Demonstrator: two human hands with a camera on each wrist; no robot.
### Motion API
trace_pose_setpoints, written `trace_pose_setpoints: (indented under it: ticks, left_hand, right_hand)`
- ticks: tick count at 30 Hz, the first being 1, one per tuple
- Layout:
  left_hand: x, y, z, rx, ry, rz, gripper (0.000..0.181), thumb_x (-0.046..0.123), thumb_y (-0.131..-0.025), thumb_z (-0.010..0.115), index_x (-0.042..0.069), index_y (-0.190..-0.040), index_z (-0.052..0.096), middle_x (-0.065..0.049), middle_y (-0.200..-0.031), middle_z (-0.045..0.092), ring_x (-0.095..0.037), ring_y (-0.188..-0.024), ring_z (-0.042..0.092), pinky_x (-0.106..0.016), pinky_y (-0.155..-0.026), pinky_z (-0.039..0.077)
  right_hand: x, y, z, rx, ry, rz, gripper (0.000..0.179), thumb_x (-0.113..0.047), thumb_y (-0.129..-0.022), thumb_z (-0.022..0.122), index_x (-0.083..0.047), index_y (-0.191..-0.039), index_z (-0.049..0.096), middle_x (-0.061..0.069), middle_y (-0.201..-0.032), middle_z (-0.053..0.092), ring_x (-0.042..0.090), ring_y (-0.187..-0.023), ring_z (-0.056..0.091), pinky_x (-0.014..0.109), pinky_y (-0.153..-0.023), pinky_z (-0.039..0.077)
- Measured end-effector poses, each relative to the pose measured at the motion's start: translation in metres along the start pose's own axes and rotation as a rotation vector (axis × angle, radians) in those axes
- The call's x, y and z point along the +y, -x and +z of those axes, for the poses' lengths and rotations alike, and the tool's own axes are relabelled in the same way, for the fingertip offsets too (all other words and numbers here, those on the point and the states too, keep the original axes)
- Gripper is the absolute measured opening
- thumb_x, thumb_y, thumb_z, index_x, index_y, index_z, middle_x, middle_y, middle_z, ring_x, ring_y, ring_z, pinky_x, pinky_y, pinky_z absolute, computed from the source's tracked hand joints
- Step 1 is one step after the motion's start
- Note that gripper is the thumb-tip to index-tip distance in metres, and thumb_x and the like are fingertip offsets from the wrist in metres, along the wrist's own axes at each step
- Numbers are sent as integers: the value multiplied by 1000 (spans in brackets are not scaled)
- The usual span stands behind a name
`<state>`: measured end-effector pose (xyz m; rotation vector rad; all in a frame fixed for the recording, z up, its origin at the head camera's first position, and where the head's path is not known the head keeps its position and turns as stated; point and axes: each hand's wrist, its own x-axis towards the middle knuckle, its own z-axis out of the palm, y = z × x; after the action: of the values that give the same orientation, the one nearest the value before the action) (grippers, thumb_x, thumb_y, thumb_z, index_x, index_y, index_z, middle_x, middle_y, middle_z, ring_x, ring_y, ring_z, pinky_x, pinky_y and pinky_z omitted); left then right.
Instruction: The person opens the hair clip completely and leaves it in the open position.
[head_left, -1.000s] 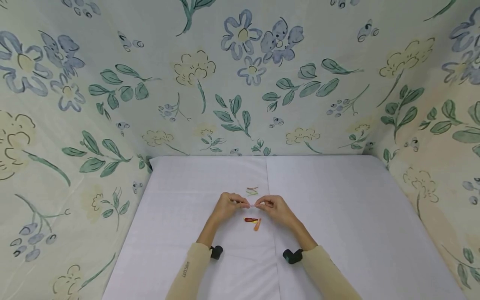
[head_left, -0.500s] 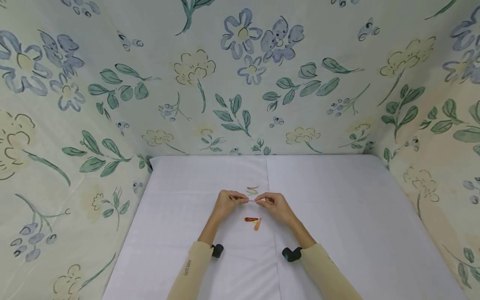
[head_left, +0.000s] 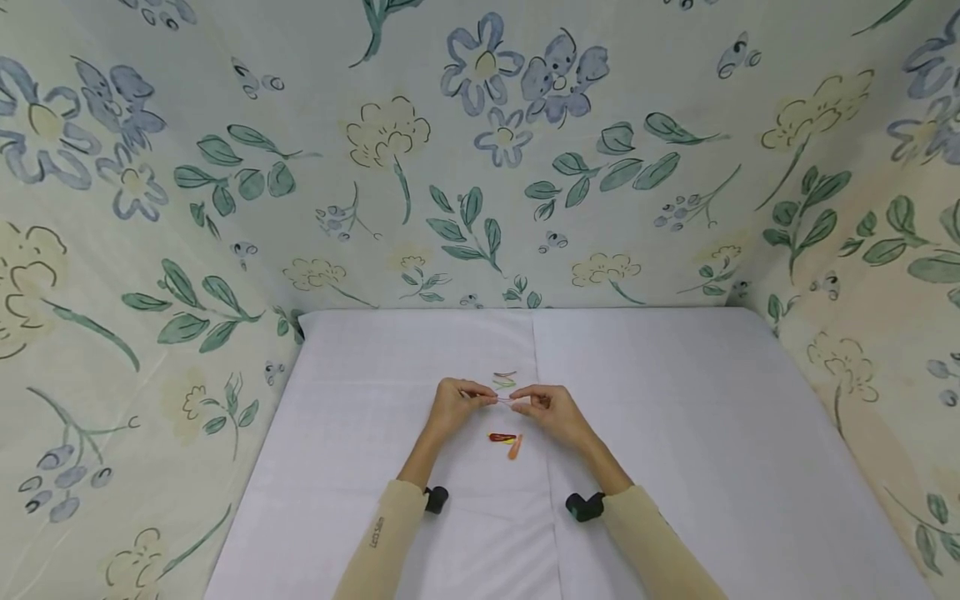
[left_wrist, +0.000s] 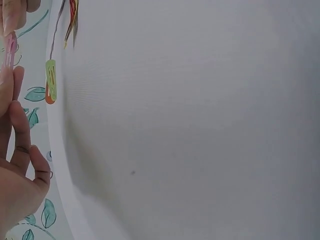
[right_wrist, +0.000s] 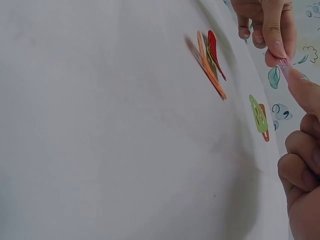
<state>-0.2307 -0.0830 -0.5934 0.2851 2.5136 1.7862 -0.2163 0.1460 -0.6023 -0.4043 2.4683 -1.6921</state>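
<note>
Between my two hands is a small pink snap hair clip (right_wrist: 285, 67), held above the cloth. My left hand (head_left: 454, 407) pinches one end of it between thumb and fingertip. At the other end, the thumb and index finger of my right hand (head_left: 553, 414) take hold; the fingertips hide part of the clip. Just beyond the hands lie a green hair clip (right_wrist: 258, 114) and an orange-red one (right_wrist: 266, 135), partly overlapping. Nearer the body are a dark red hair clip (head_left: 502, 437), a bit of yellow beside it, and an orange hair clip (head_left: 515, 447).
A white cloth (head_left: 660, 400) with a seam covers the table. Floral fabric (head_left: 480, 225) hangs behind and on both sides. A black wrist camera (head_left: 436, 500) sits on the left wrist and another black camera (head_left: 584, 507) on the right.
Both hands have shifted slightly away from the body, with the pink hair clip between them. Their fingertips are a little farther apart, and more of the clip shows. The other clips stay put.
</note>
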Motion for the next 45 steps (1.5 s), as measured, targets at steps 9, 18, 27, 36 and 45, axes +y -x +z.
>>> trace_pose_setpoints:
  ticks: [9,18,27,36,45]
  left_hand:
    - [1,1,1,20,-9,16,6,9,-80,88,6,-84,84,-11,-85,81,-7,-72,61,-18,-66,46]
    - [1,-1,6,62,-36,45,6,4,-79,87,3,-83,83,-11,-82,80,-8,-68,60,-17,-64,45]
    - [-3,-7,16,110,-309,92,4,6,-82,86,5,-85,83,-7,-82,77,-9,-67,57,-17,-62,45]
    - [-4,-9,22,108,-419,45,5,4,-84,84,8,-88,84,-5,-83,76,-10,-69,58,-19,-63,45]
    - [0,-9,23,120,-425,60,4,4,-83,84,7,-86,83,-5,-81,74,-12,-69,59,-20,-63,44]
  right_hand:
    - [5,-1,-3,8,7,-12,13,-20,-95,77,-16,-106,81,-4,-57,40,3,-52,34,18,-51,31]
    - [4,-8,-2,75,97,-34,8,-17,-95,76,-15,-100,81,-5,-60,40,4,-56,35,19,-54,30]
    - [7,-21,2,117,168,0,8,-13,-94,76,-9,-98,82,-3,-60,45,5,-56,38,20,-55,31]
    - [10,-28,8,153,256,57,6,-13,-93,78,-10,-96,82,-2,-63,50,8,-58,42,21,-54,31]
    - [6,-27,8,151,275,77,8,-9,-90,79,-8,-98,81,-1,-63,50,8,-58,42,22,-54,31]
